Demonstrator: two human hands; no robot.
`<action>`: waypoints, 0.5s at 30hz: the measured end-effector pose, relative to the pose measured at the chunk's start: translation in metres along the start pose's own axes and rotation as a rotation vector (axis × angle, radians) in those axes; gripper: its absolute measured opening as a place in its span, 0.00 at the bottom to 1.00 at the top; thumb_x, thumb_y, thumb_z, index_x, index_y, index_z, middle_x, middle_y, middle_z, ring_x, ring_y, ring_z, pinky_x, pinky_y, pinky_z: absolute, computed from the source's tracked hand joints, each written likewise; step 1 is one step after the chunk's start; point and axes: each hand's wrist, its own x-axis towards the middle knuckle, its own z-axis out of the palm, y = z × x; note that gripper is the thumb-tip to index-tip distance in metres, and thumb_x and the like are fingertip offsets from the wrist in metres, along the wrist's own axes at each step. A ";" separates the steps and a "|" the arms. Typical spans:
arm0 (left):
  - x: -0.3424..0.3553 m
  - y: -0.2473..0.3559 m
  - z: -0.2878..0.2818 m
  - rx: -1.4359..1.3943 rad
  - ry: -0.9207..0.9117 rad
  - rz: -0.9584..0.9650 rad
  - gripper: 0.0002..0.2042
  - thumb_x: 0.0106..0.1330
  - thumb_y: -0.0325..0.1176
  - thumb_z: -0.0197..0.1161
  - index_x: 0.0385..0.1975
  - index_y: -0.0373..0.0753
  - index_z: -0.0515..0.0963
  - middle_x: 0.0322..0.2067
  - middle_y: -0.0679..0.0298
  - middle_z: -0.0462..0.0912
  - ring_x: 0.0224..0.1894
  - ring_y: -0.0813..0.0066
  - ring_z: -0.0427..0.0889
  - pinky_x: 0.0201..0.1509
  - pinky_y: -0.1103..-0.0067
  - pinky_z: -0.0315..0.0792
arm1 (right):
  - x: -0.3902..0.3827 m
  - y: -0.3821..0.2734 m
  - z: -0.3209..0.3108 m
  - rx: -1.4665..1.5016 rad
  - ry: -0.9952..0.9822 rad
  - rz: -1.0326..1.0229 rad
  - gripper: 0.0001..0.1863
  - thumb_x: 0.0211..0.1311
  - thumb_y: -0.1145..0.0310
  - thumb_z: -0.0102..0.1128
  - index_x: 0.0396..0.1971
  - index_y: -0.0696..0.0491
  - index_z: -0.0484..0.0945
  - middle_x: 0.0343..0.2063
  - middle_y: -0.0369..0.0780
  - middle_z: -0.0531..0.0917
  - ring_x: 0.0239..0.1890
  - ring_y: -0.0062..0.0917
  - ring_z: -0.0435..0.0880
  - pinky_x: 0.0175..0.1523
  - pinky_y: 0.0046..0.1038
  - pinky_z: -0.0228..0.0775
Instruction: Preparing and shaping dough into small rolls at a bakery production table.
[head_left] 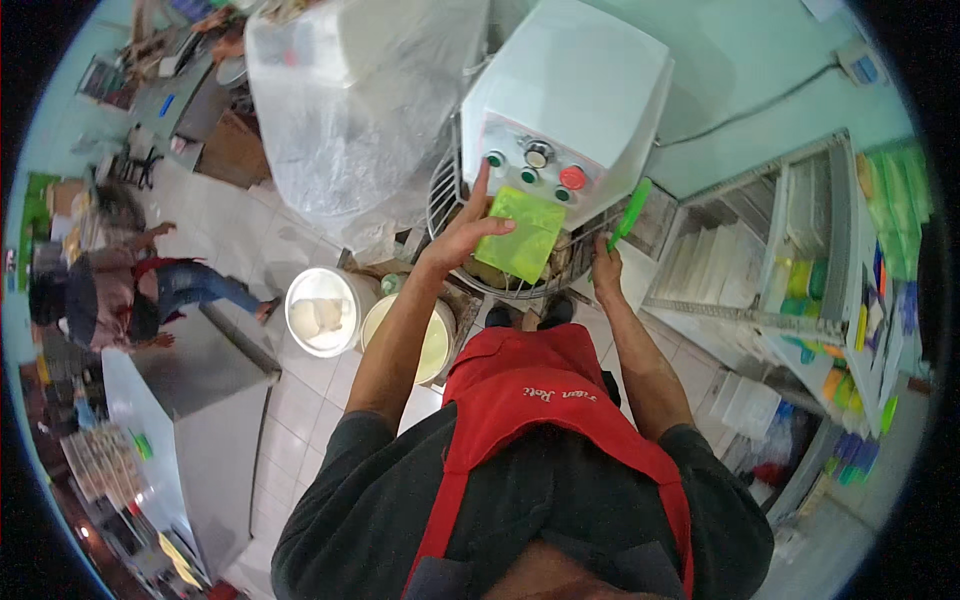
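A white spiral-mixer-like machine [570, 80] stands before me with a panel of green buttons and a red one. My left hand [470, 235] grips a flat yellow-green plastic scraper [528, 235] between thumb and fingers. Its index finger stretches up to the green button [494, 160] at the panel's left. The scraper partly covers the mixer bowl and its round wire guard [440, 200]. My right hand [606, 268] is closed at the guard's right side, on the lower end of a long bright-green tool [630, 214]. The tool's exact kind is unclear.
A white bucket of pale contents [338, 285] and a yellowish tub [435, 345] stand left of my feet. Plastic sheeting [360, 130] covers another machine. Shelves with containers [735, 250] rise at right. Beyond a steel table [215, 430], another person [120, 290] is at left.
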 end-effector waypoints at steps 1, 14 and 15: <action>0.003 -0.001 -0.001 0.028 -0.023 0.004 0.61 0.63 0.34 0.71 0.84 0.38 0.26 0.82 0.43 0.49 0.81 0.56 0.57 0.82 0.70 0.51 | -0.005 -0.002 -0.001 0.047 0.003 0.024 0.33 0.82 0.39 0.51 0.55 0.59 0.77 0.41 0.40 0.81 0.41 0.28 0.78 0.50 0.33 0.70; 0.011 -0.008 0.008 0.100 -0.045 0.009 0.62 0.53 0.42 0.66 0.87 0.48 0.32 0.87 0.56 0.31 0.87 0.61 0.37 0.86 0.69 0.38 | -0.125 0.098 -0.145 0.167 0.223 0.220 0.28 0.84 0.45 0.49 0.44 0.58 0.81 0.37 0.43 0.88 0.40 0.33 0.88 0.47 0.38 0.81; 0.005 -0.002 0.013 0.116 -0.011 0.015 0.61 0.54 0.43 0.67 0.87 0.47 0.34 0.86 0.55 0.36 0.86 0.59 0.43 0.85 0.68 0.42 | -0.132 0.102 -0.169 0.218 0.309 0.371 0.28 0.83 0.43 0.50 0.43 0.58 0.81 0.36 0.43 0.88 0.41 0.31 0.88 0.47 0.39 0.81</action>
